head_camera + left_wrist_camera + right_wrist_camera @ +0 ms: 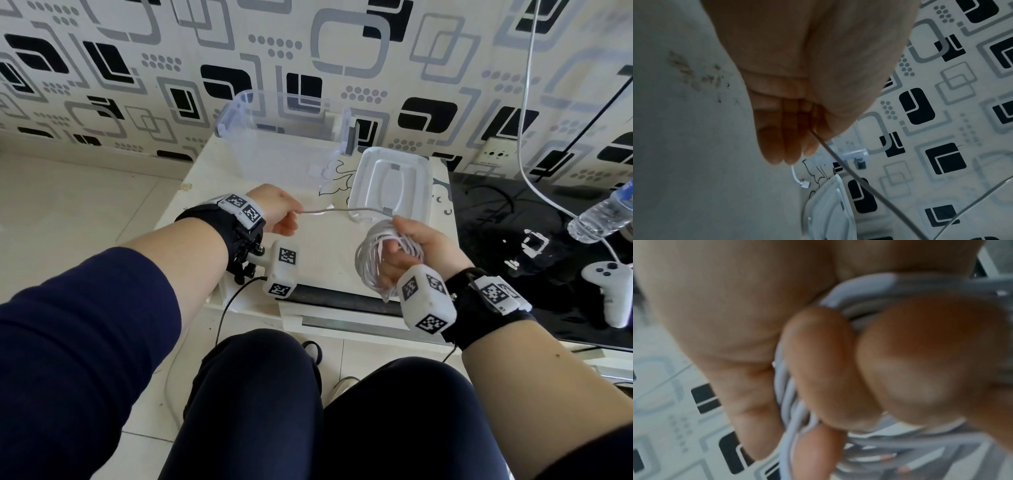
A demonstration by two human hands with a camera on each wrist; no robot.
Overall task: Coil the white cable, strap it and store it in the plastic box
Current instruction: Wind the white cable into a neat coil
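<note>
Clear water bottle (pixel 603 216) and white game controller (pixel 608 291) on black surface (pixel 486 219), patterned wall (pixel 137 68) behind.

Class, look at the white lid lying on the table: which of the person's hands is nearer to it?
Right. The right hand holds the cable coil just before the lid; the left hand is farther off, to its left.

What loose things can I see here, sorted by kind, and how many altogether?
Cables being coiled: 1, the cable, loops gripped by the right hand, tail pinched by the left hand
Clear boxes: 1, the box
Lids: 1, the lid
Bottles: 1, the bottle
Controllers: 1, the controller
Total: 5
</note>
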